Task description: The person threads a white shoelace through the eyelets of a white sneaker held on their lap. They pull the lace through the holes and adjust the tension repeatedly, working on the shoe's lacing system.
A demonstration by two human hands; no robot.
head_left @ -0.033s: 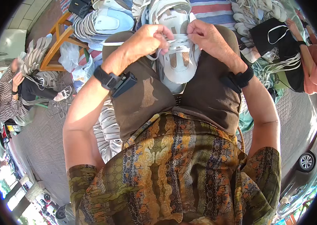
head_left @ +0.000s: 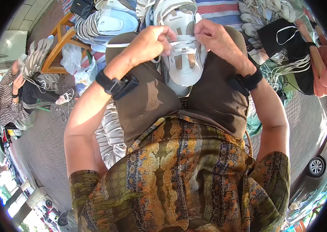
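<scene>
A white-and-grey sneaker rests between my knees, its toe pointing toward me. White shoelace runs in loose strands across its eyelets, and one length stretches left past my wrist over the thigh. My right hand pinches the lace at the shoe's right side, fingertips closed. On the opposite side, my left hand is bent over the lace by the left eyelets. Its fingertips are blurred, so whether they grip the lace cannot be made out.
Stacked shoe uppers lie beyond my left knee, beside a wooden frame and plastic bags. More uppers sit by my left hip. One person works at left; another person's arm shows at right, near hanging laces.
My left hand has shifted slightly left, and its fingers have spread away from the lace strands. The right hand and the sneaker stay nearly in place.
</scene>
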